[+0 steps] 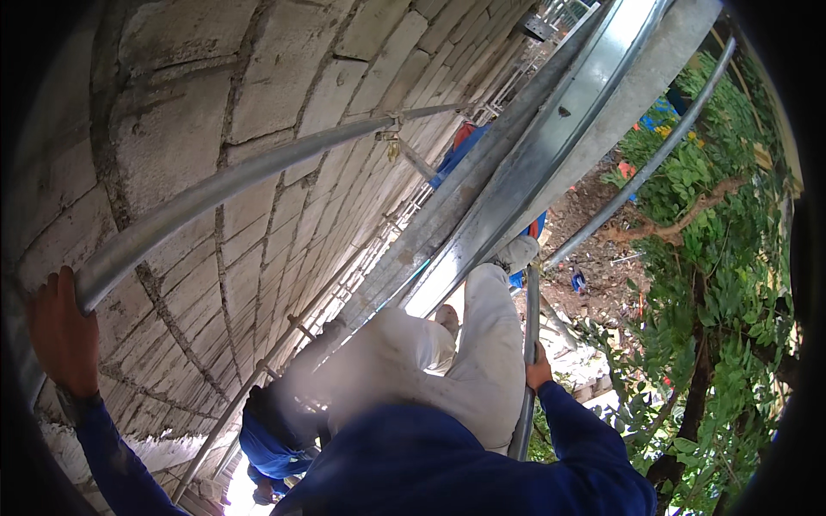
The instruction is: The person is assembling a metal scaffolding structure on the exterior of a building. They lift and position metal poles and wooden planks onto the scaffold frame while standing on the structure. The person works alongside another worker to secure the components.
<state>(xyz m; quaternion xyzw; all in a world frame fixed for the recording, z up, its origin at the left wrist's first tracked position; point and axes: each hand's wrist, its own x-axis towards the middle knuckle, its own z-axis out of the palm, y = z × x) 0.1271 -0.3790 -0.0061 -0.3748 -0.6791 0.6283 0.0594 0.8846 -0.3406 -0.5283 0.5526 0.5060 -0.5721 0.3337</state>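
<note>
My left hand (65, 331) is closed round a grey metal scaffold pipe (232, 185) that runs along the block wall. On the other side, my right hand (539, 368) grips an upright metal pipe (531, 318) beside my leg, its fingers partly hidden. Between my hands are my legs in pale trousers (486, 353), knees bent. Beyond my legs stretch long metal scaffold planks (559, 129), one shinier than those beside it. A clamp (391, 129) joins the left pipe to a crosspiece.
A block wall (181, 95) rises at the left. Below it, a person in blue (271, 439) is partly hidden by my body. At the right are another curved-looking pipe (654, 168) and leafy branches (697, 344). Far below lies debris-strewn ground (589, 228).
</note>
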